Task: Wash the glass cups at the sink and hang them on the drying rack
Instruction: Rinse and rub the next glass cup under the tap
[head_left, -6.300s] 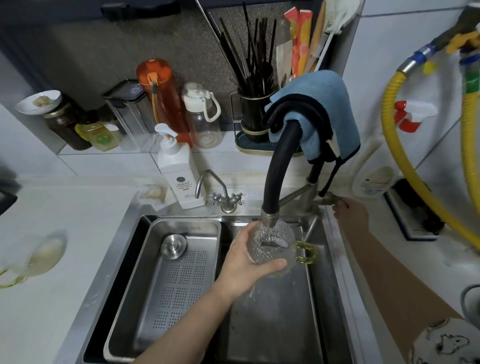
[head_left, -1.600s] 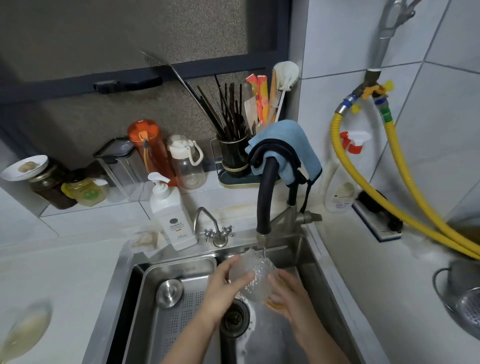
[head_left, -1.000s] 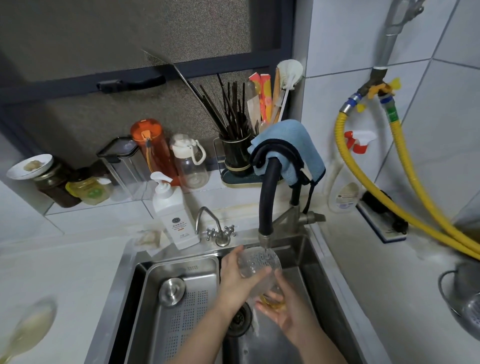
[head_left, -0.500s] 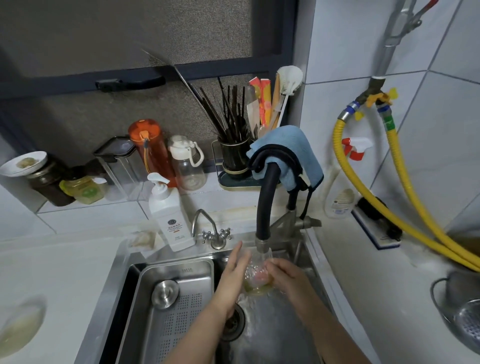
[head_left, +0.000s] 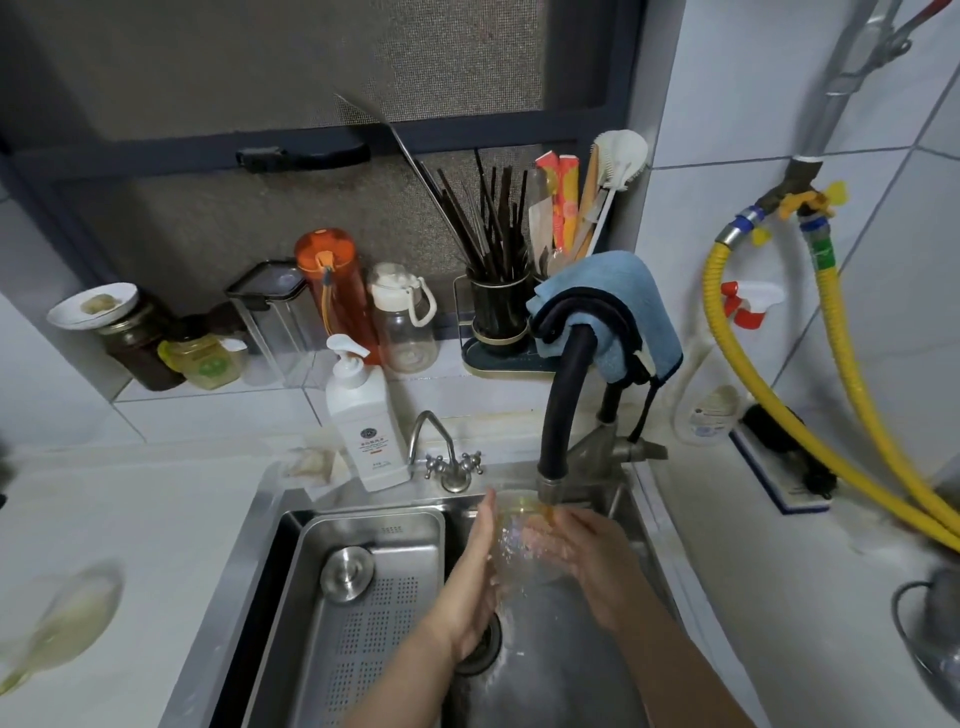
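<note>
A clear textured glass cup (head_left: 519, 540) with an amber handle sits under the black faucet spout (head_left: 563, 415), with water running over it. My left hand (head_left: 475, 571) holds the cup from its left side, fingers pointing up along the glass. My right hand (head_left: 587, 551) wraps round the cup from the right, fingers on its wall. Both hands are over the steel sink (head_left: 270, 519), above the drain (head_left: 480, 644). Another glass cup (head_left: 57, 623) lies blurred on the white counter at the far left. No drying rack is in view.
A perforated steel tray (head_left: 363, 597) fills the sink's left half. A white soap pump bottle (head_left: 363, 421) and a small tap (head_left: 441, 462) stand behind the sink. Chopstick holder (head_left: 498, 312), bottles and jars line the ledge. Yellow hoses (head_left: 831, 415) hang at right; a metal colander (head_left: 930, 649) is at the right edge.
The cup has stayed under the running water between both hands. My right hand has slid lower along the glass, and the view has shifted slightly.
</note>
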